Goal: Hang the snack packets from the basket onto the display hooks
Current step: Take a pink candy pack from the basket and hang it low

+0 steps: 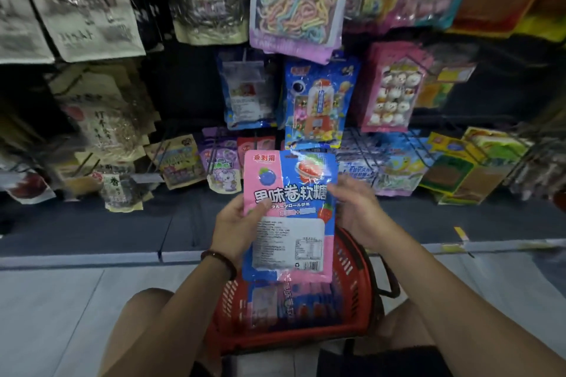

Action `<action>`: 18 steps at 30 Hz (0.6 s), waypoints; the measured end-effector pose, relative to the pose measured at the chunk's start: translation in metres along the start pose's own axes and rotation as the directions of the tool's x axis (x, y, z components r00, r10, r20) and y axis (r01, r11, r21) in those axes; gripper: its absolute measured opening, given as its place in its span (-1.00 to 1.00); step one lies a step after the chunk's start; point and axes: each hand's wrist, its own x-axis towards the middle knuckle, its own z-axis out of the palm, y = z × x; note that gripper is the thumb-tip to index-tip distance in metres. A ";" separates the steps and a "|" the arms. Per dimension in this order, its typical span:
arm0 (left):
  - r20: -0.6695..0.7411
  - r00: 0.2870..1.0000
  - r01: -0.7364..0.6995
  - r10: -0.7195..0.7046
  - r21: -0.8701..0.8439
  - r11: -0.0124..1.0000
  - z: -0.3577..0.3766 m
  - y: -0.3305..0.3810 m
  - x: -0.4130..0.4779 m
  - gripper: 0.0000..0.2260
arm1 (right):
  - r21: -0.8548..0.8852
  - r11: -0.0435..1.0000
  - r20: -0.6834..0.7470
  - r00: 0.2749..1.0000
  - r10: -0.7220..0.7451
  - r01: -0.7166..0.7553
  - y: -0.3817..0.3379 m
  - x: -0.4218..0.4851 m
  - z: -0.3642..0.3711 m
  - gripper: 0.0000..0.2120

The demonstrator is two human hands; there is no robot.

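Snack packet, pink and blue, was held upright in both grips over the red basket.

I saw the left grip pinching the packet's left edge, thumb on the front and fingers behind, with a dark bead bracelet on that wrist. The right grip closed on the packet's right edge. More packets of the same colours stood in the basket, between the person's knees. Just behind the held packet, a blue hanging packet covered the rack, with a pink packet beside it and a rainbow-strip packet above. Other bags crowded both sides, some leaning on the dark bottom shelf. The basket sat on a pale tiled floor; the aisle looked dim.
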 end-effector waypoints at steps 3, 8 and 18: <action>0.008 1.000 -0.012 0.012 0.009 1.000 0.007 0.017 -0.006 -0.86 | -0.087 0.995 -0.031 0.998 -0.058 0.055 0.010 -0.010 0.007 -0.20; 0.013 0.998 -0.056 0.055 0.018 0.998 0.022 0.042 -0.010 -0.84 | -0.093 0.986 -0.139 0.979 -0.150 0.137 -0.006 -0.017 0.013 -0.56; 0.186 0.941 -0.338 0.282 0.494 0.801 0.048 0.012 -0.028 -0.37 | -0.310 0.913 -0.212 0.916 -0.339 0.266 -0.008 -0.016 0.041 -0.82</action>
